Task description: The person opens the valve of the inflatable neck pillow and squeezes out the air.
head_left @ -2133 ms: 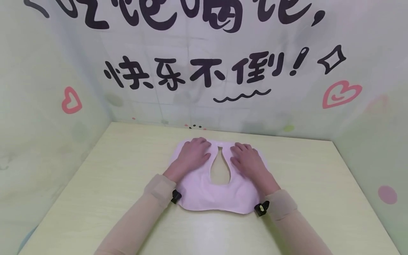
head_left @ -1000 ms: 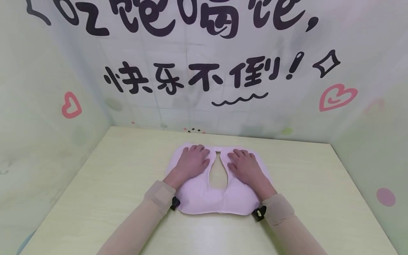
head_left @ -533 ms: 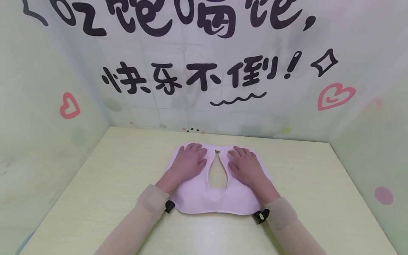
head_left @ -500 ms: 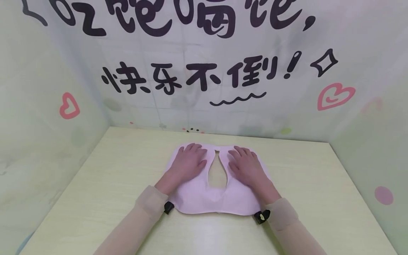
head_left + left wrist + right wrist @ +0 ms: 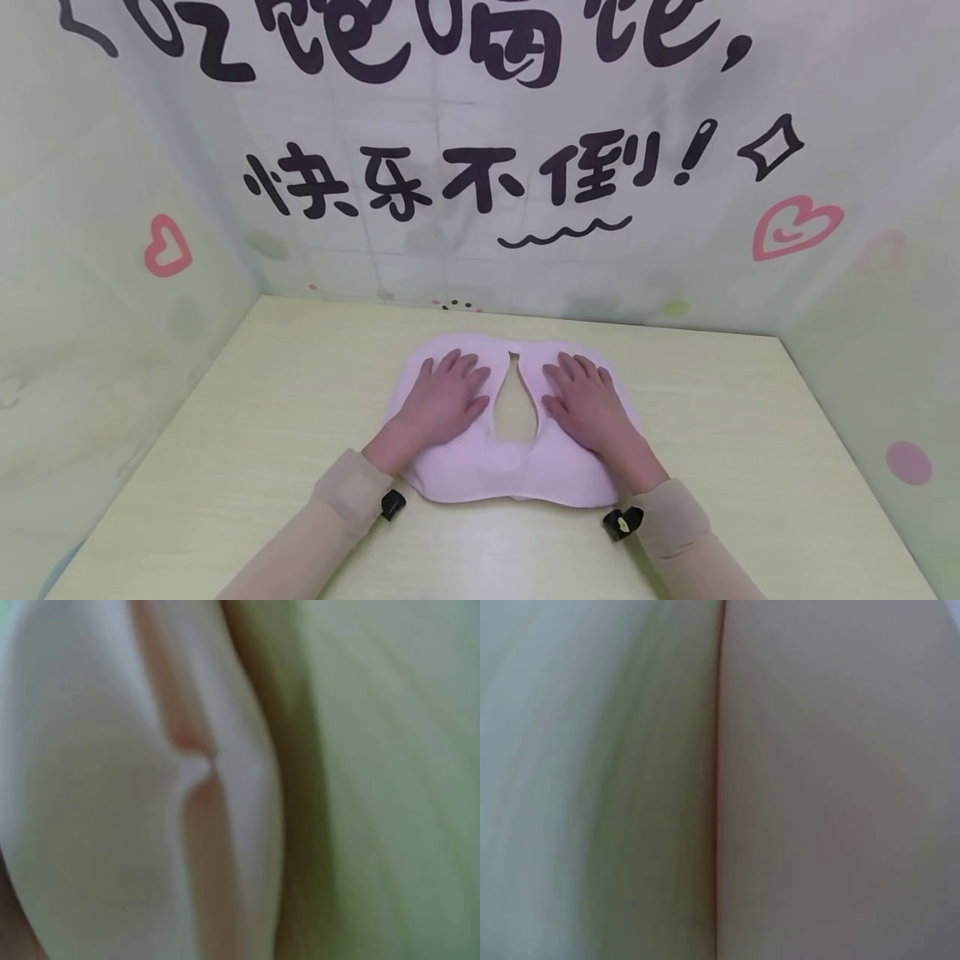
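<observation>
Hands spread and lightly bent, nothing gripped: my left hand (image 5: 442, 400) rests on the left half of the pink pad (image 5: 498, 479), my right hand (image 5: 588, 404) on its right half. Both reach away from me and slant inward. Between my thumbs lies the pad's teardrop opening (image 5: 515, 408), narrow end pointing away; neither hand is clearly nearer to it. As I judge it, any next move turns on that: the pad sits straight under both hands, its longer axis running side to side, the opening's axis running away from me. Its near edge lies between my wrists, and a fold in its rim shows, blurred, at my left wrist. Beyond the cuffs, each with a small black device (image 5: 623, 523), the bench (image 5: 300, 400) stretches to the printed back wall (image 5: 420, 271).
</observation>
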Demonstrator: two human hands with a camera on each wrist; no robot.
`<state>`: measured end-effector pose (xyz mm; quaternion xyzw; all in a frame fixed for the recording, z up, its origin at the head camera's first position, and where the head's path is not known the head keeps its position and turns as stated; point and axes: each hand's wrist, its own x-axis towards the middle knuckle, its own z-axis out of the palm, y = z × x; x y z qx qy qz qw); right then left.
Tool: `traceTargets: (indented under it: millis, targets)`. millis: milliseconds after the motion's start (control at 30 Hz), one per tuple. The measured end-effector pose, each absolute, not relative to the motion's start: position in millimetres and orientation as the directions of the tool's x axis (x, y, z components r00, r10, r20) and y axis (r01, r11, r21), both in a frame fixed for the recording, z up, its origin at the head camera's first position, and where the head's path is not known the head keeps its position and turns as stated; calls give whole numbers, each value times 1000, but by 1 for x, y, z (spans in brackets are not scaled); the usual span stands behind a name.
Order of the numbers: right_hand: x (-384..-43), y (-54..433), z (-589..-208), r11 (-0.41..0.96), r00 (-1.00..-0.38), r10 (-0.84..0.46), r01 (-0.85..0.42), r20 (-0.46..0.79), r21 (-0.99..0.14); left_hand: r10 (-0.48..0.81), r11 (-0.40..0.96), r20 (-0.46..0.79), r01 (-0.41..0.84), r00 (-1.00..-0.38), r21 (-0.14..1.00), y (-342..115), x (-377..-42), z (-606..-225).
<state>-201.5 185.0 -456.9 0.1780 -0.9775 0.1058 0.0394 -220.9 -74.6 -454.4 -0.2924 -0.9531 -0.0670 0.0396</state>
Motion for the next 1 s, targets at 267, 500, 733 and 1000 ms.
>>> traceTargets:
  millis: [267, 500, 733, 1000]
  targets:
    - [-202, 187, -461, 916, -938, -335, -346, 88, -203, 553, 820, 118, 564, -825, 100, -74, -224, -459]
    - [-203, 188, -466, 917, -936, -343, -351, 75, -192, 556, 817, 132, 568, -821, 96, -74, -224, -462]
    - [-203, 189, -468, 919, -938, -339, -346, 69, -189, 571, 807, 156, 585, -806, 73, -73, -223, -462]
    - [-202, 190, -463, 914, -924, -353, -374, 148, -154, 581, 800, 145, 594, -801, 78, -76, -222, -453]
